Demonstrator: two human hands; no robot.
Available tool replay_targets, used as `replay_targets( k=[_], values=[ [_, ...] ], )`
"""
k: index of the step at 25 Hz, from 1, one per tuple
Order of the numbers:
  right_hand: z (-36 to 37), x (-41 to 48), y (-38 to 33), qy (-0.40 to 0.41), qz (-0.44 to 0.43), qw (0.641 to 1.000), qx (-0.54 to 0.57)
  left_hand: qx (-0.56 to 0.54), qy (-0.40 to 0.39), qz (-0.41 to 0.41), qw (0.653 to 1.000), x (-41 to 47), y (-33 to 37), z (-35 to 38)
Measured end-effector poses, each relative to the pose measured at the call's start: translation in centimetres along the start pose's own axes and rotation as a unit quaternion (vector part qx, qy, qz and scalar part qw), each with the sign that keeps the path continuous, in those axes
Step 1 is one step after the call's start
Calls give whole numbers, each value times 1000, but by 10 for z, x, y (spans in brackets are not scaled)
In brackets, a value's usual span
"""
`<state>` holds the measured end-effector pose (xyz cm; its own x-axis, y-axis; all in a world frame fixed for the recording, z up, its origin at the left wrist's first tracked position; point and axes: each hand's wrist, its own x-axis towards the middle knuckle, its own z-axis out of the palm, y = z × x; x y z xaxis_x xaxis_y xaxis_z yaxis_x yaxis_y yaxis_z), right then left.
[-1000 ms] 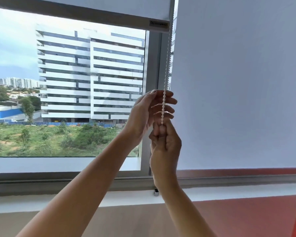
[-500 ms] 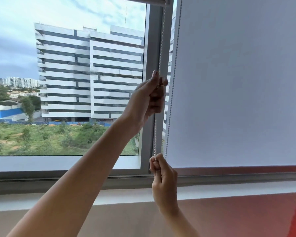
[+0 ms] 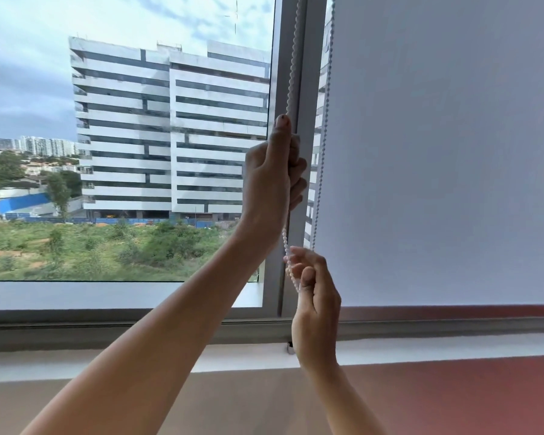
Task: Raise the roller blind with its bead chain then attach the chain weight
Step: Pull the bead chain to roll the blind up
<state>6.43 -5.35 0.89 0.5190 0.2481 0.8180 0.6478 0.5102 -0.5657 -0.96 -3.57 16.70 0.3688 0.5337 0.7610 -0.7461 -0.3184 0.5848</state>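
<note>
While gripping: my left hand is fisted on the white bead chain, frame centre.
Right hand: I pinch the beaded strand lower.
Blind: smooth, matte, right.

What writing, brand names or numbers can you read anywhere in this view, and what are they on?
None can be read.
The white office building outside shows no sign or lettering.
The blue-roofed building shows no legible marking.
The lowered roller blind is plain fabric.
The bead chain and the small fitting on the sill carry no visible text.
</note>
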Motion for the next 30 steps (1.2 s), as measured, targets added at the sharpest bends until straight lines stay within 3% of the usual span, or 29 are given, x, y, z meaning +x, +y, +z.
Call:
replay_targets(
  k=[4,11,19,30],
  values=[
    [-7,33,-23,83,-38,996,15,15,-10,19,1000,-6,1,3],
    [-3,70,-57,111,-85,990,31,35,-28,31,998,-24,-3,0],
    [-2,74,-55,95,-52,993,43,38,-1,-3,999,-59,-35,-27],
    [0,93,-81,-2,-28,993,115,39,4,27,999,-70,-35,-26]
  ],
)
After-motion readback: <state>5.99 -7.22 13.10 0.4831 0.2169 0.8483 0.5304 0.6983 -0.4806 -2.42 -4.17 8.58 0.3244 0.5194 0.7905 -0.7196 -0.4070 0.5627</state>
